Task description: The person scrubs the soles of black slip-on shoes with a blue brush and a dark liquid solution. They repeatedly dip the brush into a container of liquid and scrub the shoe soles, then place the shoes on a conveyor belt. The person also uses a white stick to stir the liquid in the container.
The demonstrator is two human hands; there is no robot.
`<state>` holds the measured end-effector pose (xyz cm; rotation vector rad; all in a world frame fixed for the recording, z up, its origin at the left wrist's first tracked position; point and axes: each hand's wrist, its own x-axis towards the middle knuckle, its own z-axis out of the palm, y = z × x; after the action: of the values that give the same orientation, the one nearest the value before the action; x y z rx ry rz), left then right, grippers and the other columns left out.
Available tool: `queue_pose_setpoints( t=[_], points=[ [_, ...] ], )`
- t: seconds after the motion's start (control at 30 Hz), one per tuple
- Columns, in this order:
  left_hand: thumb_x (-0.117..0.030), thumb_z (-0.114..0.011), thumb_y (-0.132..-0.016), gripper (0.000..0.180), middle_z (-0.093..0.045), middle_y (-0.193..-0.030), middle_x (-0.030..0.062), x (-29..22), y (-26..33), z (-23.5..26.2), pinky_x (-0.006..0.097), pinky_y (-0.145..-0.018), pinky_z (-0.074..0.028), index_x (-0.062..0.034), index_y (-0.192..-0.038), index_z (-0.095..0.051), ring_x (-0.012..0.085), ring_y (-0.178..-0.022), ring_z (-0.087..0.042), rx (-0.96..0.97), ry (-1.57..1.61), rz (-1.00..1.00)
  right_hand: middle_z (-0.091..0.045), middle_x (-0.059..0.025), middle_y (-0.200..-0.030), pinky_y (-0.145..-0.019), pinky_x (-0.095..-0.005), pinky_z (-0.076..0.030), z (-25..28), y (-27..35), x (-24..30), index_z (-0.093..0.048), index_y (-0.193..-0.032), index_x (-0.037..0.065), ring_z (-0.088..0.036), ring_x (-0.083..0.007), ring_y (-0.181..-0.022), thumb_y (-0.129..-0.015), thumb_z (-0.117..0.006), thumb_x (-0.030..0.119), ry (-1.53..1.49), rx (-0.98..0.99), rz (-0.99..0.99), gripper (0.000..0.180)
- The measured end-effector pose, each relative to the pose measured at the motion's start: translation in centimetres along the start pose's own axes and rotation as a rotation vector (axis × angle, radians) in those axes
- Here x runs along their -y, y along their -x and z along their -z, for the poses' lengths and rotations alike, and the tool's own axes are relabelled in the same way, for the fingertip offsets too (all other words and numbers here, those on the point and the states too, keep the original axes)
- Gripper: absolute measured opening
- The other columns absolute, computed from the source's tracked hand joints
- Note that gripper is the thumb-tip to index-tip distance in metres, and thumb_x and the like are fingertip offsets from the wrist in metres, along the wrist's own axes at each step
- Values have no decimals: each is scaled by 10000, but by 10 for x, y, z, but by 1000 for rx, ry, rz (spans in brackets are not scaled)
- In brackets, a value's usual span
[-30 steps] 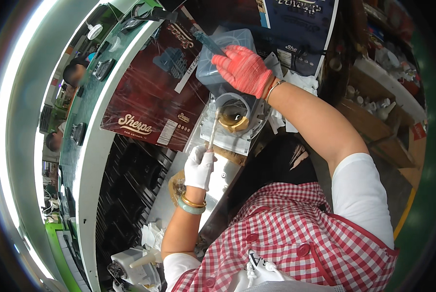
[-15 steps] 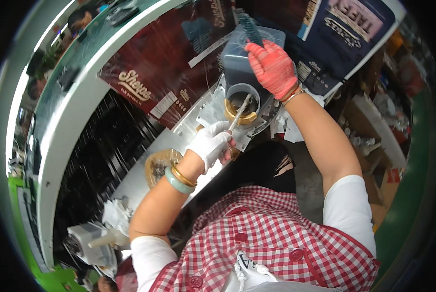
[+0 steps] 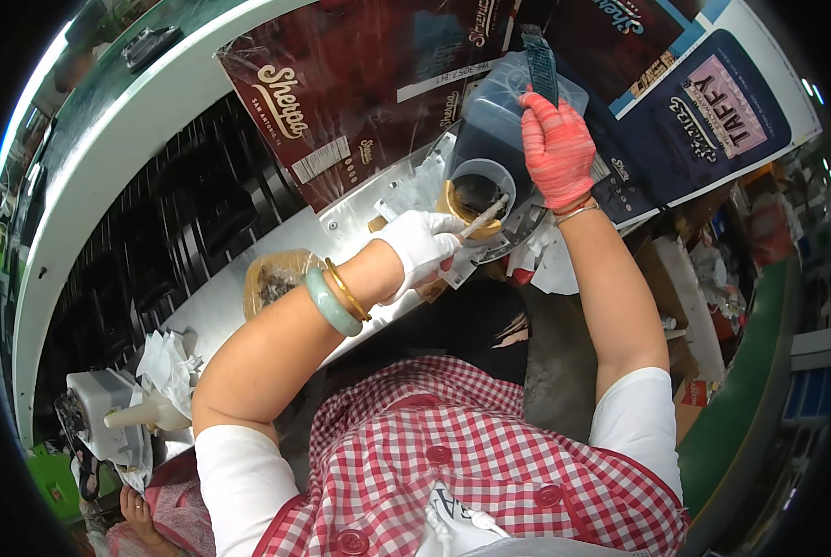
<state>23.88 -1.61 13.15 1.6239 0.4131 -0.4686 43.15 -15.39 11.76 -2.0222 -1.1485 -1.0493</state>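
My left hand [image 3: 420, 249], in a white glove with bare fingertips, pinches a thin pale stick [image 3: 477, 224]. The stick's darkened tip lies at the near right rim of a translucent cup [image 3: 495, 170] with dark contents. A tan ring [image 3: 451, 206] sits around the cup's lower side. My right hand [image 3: 560, 153], in a red glove, is closed on the lower end of a dark teal ribbed strip [image 3: 541, 63], held upright. Behind the cup stands a clear bluish plastic container [image 3: 504, 107], partly covered by the strip and my right hand.
Dark red printed boards [image 3: 341, 88] and a navy printed board [image 3: 713, 111] stand at the back. A tan tape roll [image 3: 259, 283] rests on the metal bench [image 3: 327, 227]. Crumpled white paper [image 3: 169, 367] lies left; another person's hand [image 3: 137, 515] shows lower left.
The view has shifted, so the bench things appear farther right. The stick's tip has moved from inside the cup toward its near right rim. The strip now stands straighter in my right hand.
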Motion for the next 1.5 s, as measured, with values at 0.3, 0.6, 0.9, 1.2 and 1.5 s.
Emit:
queue_pose_setpoints(
  t=[0.3, 0.6, 0.9, 1.2, 1.5],
  points=[
    [-102, -472, -891, 331, -486, -673, 16, 30, 7, -17, 193, -353, -280, -3, -1206, -487, 68, -407, -360, -89, 574, -100, -627, -151, -892, -820, -426, -460, 1, 1, 0, -636, -974, 107, -579, -373, -889, -810, -591, 156, -11, -7, 9, 177],
    [-123, -467, -908, 357, -477, -684, 16, 64, 15, -44, 183, -362, -274, -18, -1248, -432, 60, -427, -359, -180, 874, -206, -633, -158, -899, -816, -424, -461, -2, 2, -4, -639, -970, 106, -587, -369, -885, -804, -598, 147, 0, -34, 40, 176],
    [-142, -468, -932, 359, -490, -700, 20, 79, 34, -47, 181, -369, -288, -33, -1271, -416, 68, -423, -360, -264, 901, -240, -633, -150, -894, -796, -418, -469, -2, 1, -3, -639, -965, 107, -588, -362, -875, -799, -605, 136, -8, -47, 53, 172],
    [-77, -497, -894, 348, -513, -881, 63, 76, 0, -67, 194, -516, -368, -49, -1233, -423, 91, -656, -452, 19, 1047, -242, -631, -134, -894, -795, -415, -468, -2, 2, -3, -638, -957, 99, -586, -355, -871, -790, -609, 127, -23, -59, 50, 172],
    [-135, -449, -913, 239, -543, -860, 60, 82, -30, -85, 247, -594, -442, -15, -1117, -484, 140, -724, -525, 126, 1170, -188, -633, -149, -911, -826, -422, -461, 1, 1, 1, -634, -973, 100, -583, -362, -903, -796, -604, 136, -4, -26, 27, 183]
  ],
)
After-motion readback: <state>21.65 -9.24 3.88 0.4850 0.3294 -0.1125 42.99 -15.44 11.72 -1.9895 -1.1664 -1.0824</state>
